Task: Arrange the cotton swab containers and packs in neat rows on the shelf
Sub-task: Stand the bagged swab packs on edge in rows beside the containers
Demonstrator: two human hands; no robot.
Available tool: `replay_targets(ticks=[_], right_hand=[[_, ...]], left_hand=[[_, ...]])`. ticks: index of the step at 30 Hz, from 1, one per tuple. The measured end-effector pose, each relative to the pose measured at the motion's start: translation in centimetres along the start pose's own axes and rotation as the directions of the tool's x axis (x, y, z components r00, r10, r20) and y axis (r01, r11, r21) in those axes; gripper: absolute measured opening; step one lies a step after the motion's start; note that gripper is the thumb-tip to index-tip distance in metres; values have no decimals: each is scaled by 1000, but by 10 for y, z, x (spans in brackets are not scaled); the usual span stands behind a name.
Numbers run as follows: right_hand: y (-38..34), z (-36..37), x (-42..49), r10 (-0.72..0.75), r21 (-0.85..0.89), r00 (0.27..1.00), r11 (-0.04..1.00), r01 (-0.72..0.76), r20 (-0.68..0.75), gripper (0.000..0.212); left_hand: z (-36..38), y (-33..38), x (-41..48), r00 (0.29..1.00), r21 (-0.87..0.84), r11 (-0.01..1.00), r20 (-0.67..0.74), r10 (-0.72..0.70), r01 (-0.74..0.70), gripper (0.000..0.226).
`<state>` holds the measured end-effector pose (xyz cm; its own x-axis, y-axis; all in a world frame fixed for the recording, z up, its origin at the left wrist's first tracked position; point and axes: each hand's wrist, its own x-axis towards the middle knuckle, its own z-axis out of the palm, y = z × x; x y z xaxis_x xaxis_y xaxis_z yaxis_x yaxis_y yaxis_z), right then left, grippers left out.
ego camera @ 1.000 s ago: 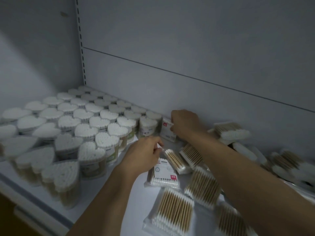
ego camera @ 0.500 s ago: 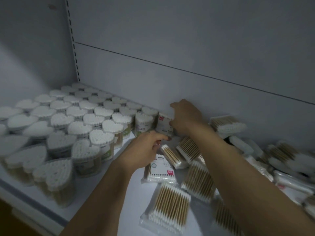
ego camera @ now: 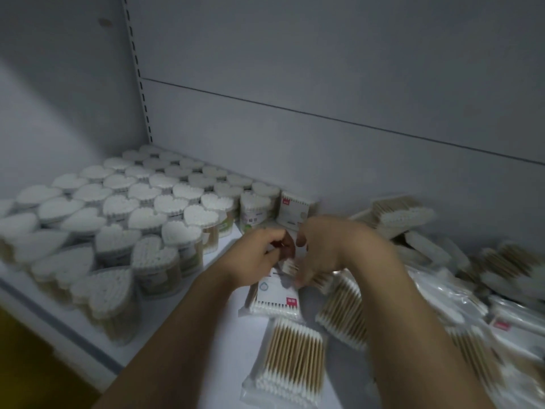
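Note:
Heart-shaped swab containers [ego camera: 165, 219] stand in rows on the left half of the white shelf [ego camera: 182, 314]. One boxed pack [ego camera: 295, 212] stands upright against the back wall beside them. My left hand [ego camera: 256, 258] pinches the top edge of a flat labelled swab pack [ego camera: 275, 296] lying on the shelf. My right hand [ego camera: 327, 249] is close beside the left hand. Its fingers curl down over a small swab pack [ego camera: 288, 265] between the hands; motion blur hides the exact hold.
Loose flat packs of wooden-stick swabs lie scattered: one at the front [ego camera: 290, 358], one under my right forearm [ego camera: 342, 308], and a messy pile at the right [ego camera: 486, 278]. A stack [ego camera: 404, 212] leans at the back wall. The shelf's front edge [ego camera: 59, 329] runs lower left.
My right hand has left the upright pack at the back wall and come forward and down to the small pack beside my left hand. The left hand stayed on the labelled pack.

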<state>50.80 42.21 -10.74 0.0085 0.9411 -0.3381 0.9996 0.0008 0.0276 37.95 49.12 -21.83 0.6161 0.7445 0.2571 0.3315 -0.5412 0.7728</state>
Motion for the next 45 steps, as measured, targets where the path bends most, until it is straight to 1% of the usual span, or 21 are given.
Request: replay_targets(ticks=[3, 6, 8, 9, 11, 13, 15, 16, 18, 20, 23, 25, 28, 29, 31, 33, 35, 38, 41, 43, 45], right_hand=[[-5, 12, 5, 1, -89, 1000, 996, -2, -13, 36], [-1, 13, 6, -27, -73, 993, 997, 19, -116, 30], [14, 3, 4, -28, 90, 974, 995, 50, -226, 12], [24, -3, 2, 0, 219, 957, 973, 66, -291, 24], [39, -10, -1, 90, 520, 904, 840, 158, -418, 49], [43, -12, -4, 156, 760, 867, 569, 313, -473, 38], [40, -10, -2, 197, 872, 880, 342, 351, -432, 29], [37, -9, -1, 225, 889, 878, 292, 353, -422, 29], [34, -7, 3, 300, 892, 848, 268, 364, -436, 28], [32, -8, 3, 325, 876, 825, 312, 367, -461, 22], [31, -10, -3, 316, 820, 810, 480, 312, -493, 26], [32, -8, -4, 265, 729, 803, 626, 279, -534, 28], [32, -4, -7, 140, 610, 868, 764, 212, -476, 64], [32, -3, -5, 104, 559, 880, 805, 200, -464, 66], [31, 1, -1, 95, 457, 865, 874, 165, -493, 39], [28, 3, 0, 126, 454, 860, 881, 132, -495, 19], [28, 4, 0, 124, 465, 873, 876, 126, -471, 18], [29, 6, -1, 106, 340, 861, 937, 81, -498, 40], [23, 0, -6, 42, 391, 828, 894, 218, -559, 24], [20, -3, -10, -3, 396, 815, 873, 284, -580, 42], [18, -3, -11, -27, 316, 797, 909, 270, -604, 26]], left_hand=[[0, 4, 0, 998, -23, 999, -47, -29, 28, 29], [-1, 3, -2, 995, -70, 998, -102, -5, -2, 36], [0, 6, -3, 988, -122, 992, -153, 2, -21, 32], [1, 10, -2, 982, -179, 983, -189, 2, -37, 26], [1, 19, -2, 969, -369, 927, -247, -27, -69, 26], [0, 26, -5, 961, -539, 839, -263, -81, -77, 42], [1, 28, -7, 965, -618, 783, -239, -111, -63, 44], [1, 29, -7, 964, -645, 761, -239, -115, -69, 42], [3, 32, -6, 952, -721, 686, -270, -142, -102, 27], [3, 36, -5, 927, -785, 600, -324, -187, -154, 17], [1, 35, -5, 875, -832, 516, -392, -283, -206, 33], [1, 33, -5, 838, -816, 528, -445, -315, -235, 34], [3, 36, -6, 836, -776, 573, -480, -266, -264, 21], [4, 38, -7, 850, -765, 587, -472, -233, -264, 20], [6, 39, -9, 898, -765, 605, -401, -183, -219, 23], [9, 37, -12, 939, -788, 602, -291, -184, -127, 25], [10, 37, -12, 948, -802, 589, -256, -189, -99, 29], [11, 35, -8, 903, -783, 598, -367, -224, -170, 33], [14, 36, -8, 836, -692, 688, -496, -234, -218, 28], [19, 40, -12, 816, -583, 782, -549, -182, -218, 25], [21, 43, -13, 802, -543, 813, -571, -176, -208, 28]])
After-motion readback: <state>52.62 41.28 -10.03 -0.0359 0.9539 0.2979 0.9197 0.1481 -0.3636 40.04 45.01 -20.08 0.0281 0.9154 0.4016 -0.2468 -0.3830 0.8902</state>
